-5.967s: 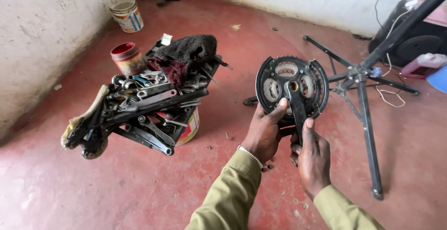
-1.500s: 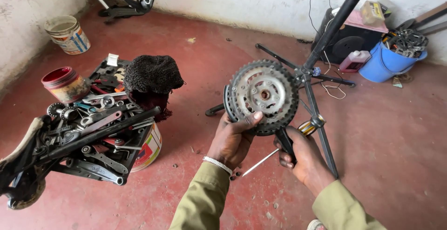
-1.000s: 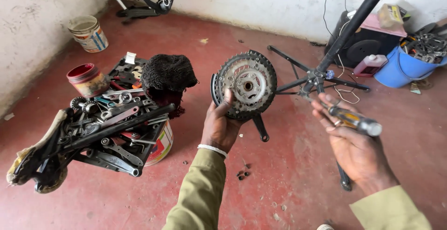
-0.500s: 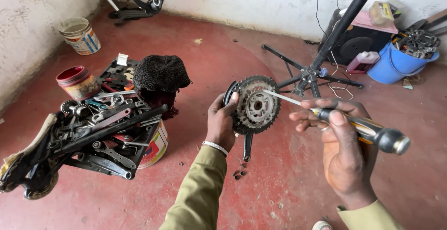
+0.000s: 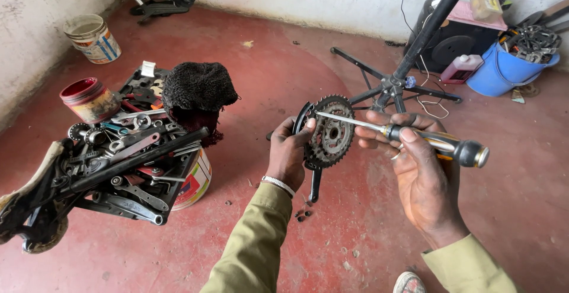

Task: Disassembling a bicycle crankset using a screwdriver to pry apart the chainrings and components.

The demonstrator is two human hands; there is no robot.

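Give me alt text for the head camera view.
A left hand holds a bicycle crankset upright while the right hand lays a screwdriver tip against its chainrings, over a red floor. A tray of tools sits on a paint can at left.

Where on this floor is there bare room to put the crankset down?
Bare red floor lies between the dark woolly cloth and the stand's legs, and again low between the paint can and the left hand. Crowded: the tool pile at left and the blue bucket corner. The right hand holds the screwdriver against the crankset.
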